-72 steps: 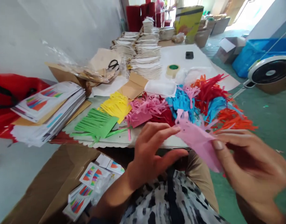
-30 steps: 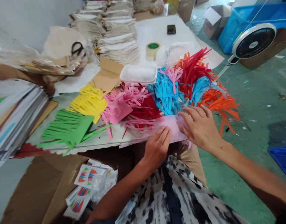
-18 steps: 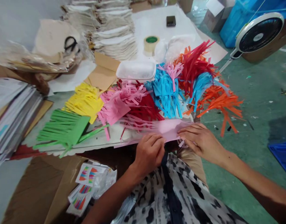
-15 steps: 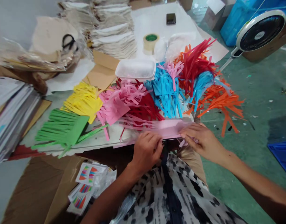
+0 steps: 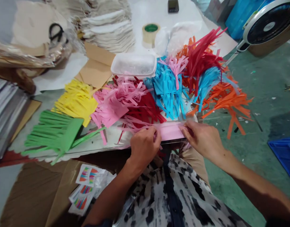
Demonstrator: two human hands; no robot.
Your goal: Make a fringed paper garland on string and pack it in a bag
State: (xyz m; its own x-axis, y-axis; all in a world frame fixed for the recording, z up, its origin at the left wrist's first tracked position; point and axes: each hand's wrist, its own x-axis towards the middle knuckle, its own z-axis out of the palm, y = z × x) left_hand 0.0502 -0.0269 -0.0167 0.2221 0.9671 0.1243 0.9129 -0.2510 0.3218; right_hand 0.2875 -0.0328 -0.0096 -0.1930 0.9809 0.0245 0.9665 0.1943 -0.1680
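A strip of pale pink fringed tissue paper [image 5: 170,131] stretches between my hands at the table's front edge. My left hand [image 5: 146,143] is closed on its left side, thumb against curled fingers. At the other side my right hand [image 5: 203,137] pinches the paper with thumb and fingertips. Loose pink strands trail leftward past my left hand. Just behind lie a pink fringed bundle [image 5: 114,115], dark red fringe [image 5: 145,110] and a blue fringed bundle [image 5: 170,97]. Further left are yellow fringe [image 5: 75,102] and green fringed paper [image 5: 57,132].
A clear plastic tub [image 5: 133,65] and a tape roll [image 5: 150,35] stand behind the fringes. Red fringe [image 5: 200,60] and orange fringe [image 5: 226,97] spread at the right, some over the edge. A fan [image 5: 270,26] is at upper right. Papers [image 5: 10,118] are stacked at left.
Both hands keep hold of the pink paper, and the flat band between them shows more sharply. My left hand has risen slightly, its fingers more curled. The view has shifted a little.
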